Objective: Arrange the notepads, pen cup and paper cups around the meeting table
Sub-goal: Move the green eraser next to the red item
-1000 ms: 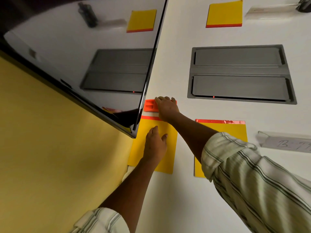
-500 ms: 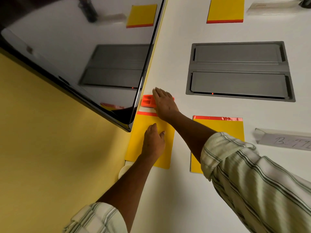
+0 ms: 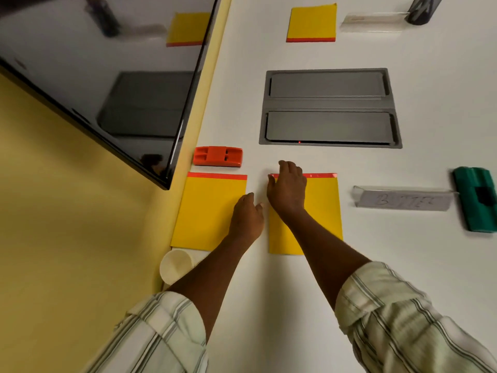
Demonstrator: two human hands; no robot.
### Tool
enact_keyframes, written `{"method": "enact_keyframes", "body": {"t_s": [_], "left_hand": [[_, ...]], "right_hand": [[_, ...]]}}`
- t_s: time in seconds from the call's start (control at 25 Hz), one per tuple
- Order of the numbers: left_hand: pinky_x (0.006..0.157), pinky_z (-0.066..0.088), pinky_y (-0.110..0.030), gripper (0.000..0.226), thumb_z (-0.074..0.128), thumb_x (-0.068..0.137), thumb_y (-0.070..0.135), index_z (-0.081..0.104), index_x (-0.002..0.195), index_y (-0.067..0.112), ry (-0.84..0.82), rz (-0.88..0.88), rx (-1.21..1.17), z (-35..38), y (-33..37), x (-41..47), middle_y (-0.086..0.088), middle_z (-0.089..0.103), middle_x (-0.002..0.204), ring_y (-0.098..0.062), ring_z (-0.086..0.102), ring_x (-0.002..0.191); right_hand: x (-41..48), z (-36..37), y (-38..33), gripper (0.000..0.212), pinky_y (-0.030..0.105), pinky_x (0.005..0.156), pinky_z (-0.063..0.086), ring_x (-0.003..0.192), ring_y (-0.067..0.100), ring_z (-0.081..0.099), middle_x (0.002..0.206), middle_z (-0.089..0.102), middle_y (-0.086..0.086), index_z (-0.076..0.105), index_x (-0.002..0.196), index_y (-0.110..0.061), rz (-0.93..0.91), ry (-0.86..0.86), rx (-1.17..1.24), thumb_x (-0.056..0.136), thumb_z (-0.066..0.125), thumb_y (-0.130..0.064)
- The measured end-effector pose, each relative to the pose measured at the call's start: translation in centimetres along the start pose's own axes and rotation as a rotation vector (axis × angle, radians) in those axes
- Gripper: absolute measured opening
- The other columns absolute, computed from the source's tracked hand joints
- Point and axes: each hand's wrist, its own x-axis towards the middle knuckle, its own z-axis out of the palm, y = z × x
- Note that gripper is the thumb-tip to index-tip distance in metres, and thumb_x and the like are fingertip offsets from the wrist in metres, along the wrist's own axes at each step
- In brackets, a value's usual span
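Two yellow notepads with red top strips lie side by side on the white table. My left hand [image 3: 246, 215] rests at the right edge of the left notepad [image 3: 208, 211], fingers loosely apart and holding nothing. My right hand [image 3: 287, 189] lies flat on the upper left part of the right notepad [image 3: 322, 211], fingers spread. A third yellow notepad [image 3: 312, 21] lies at the far side. A white paper cup [image 3: 176, 265] stands at the table's left edge below the left notepad. A dark pen cup [image 3: 421, 9] stands at the top right.
An orange holder [image 3: 217, 156] sits above the left notepad. A grey recessed cable box [image 3: 329, 107] fills the table's middle. A clear name stand [image 3: 403, 197] and a green holder [image 3: 476, 199] lie to the right. A black screen [image 3: 107, 71] hangs over the left edge.
My right hand left the orange holder and moved right onto the right notepad. My left hand slid to the left notepad's right edge. The view shifted right.
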Motion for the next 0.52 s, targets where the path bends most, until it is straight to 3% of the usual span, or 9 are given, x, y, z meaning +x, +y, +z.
{"method": "enact_keyframes", "body": {"t_s": [0.52], "left_hand": [[0.102,0.038,-0.036,0.049,0.046,0.097,0.029,0.04,0.135,-0.001,-0.146,0.012,-0.01,3.0,3.3,-3.4,-0.02,0.048,0.135,-0.032,0.043,0.127]], "right_hand": [[-6.5,-5.8,10.1,0.041,0.046,0.09,0.04,0.114,0.037,0.048,0.125,0.051,0.017,0.046,0.125,-0.004,0.305,0.035,-0.121,0.091,0.053,-0.027]]}}
